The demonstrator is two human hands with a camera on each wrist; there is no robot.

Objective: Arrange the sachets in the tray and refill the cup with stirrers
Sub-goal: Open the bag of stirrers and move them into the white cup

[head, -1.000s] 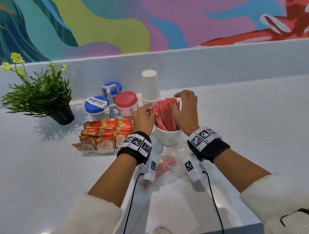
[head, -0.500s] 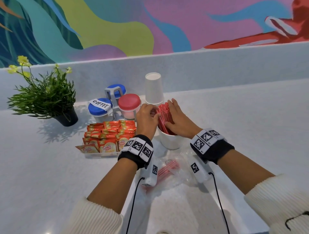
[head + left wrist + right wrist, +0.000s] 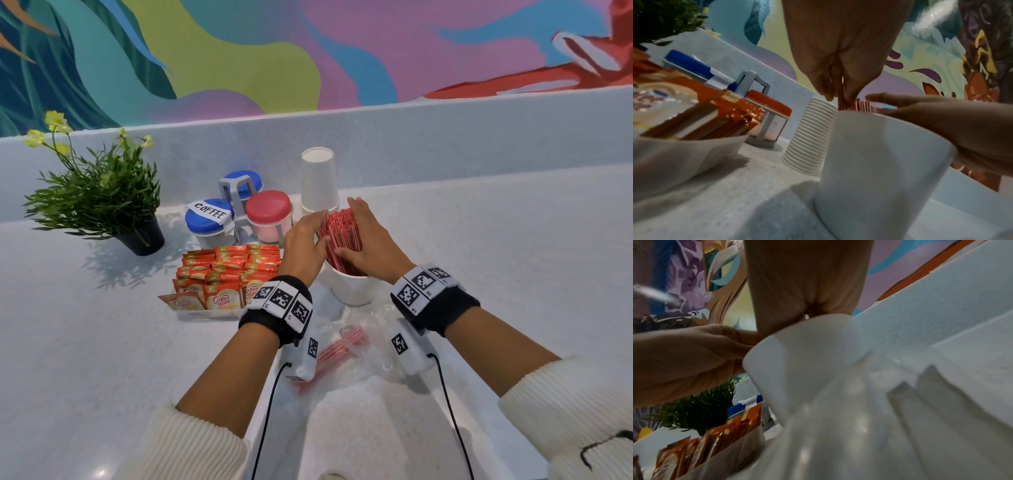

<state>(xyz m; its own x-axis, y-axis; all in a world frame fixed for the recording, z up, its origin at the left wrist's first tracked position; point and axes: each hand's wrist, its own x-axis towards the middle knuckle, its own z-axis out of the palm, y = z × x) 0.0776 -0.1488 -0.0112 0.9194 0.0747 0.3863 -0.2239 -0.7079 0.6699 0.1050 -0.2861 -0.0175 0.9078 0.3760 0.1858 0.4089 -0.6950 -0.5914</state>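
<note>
1. Here, in the centre of the head view, a white cup point(image 3: 347, 286) stands on the counter point(image 3: 85, 342) and is packed with red stirrers point(image 3: 342, 236) that lean toward the upper left.
2. Just left of it, a clear tray point(image 3: 205, 312) holds rows of orange sachets point(image 3: 222, 274), standing upright and close together.
3. Behind the tray, a grey rack carries three jars: two with blue lids point(image 3: 209, 217) and one with a red lid point(image 3: 269, 208). A stack of white paper cups point(image 3: 319, 185) stands upside down behind the stirrers.
4. The left hand point(image 3: 305, 245) lies flat against the left side of the bundle, fingers straight and pressed together.
5. The right hand point(image 3: 371, 240) presses the right side, fingers extended and together, thumb low near the rim.
6. In the lower centre, a clear plastic bag point(image 3: 373, 329) lies with a few red stirrers inside.
7. The front sachets read "Coffee mate"; a white label on one blue lid reads "COFFEE".
8. A potted plant point(image 3: 99, 202) stands at the left.
</note>
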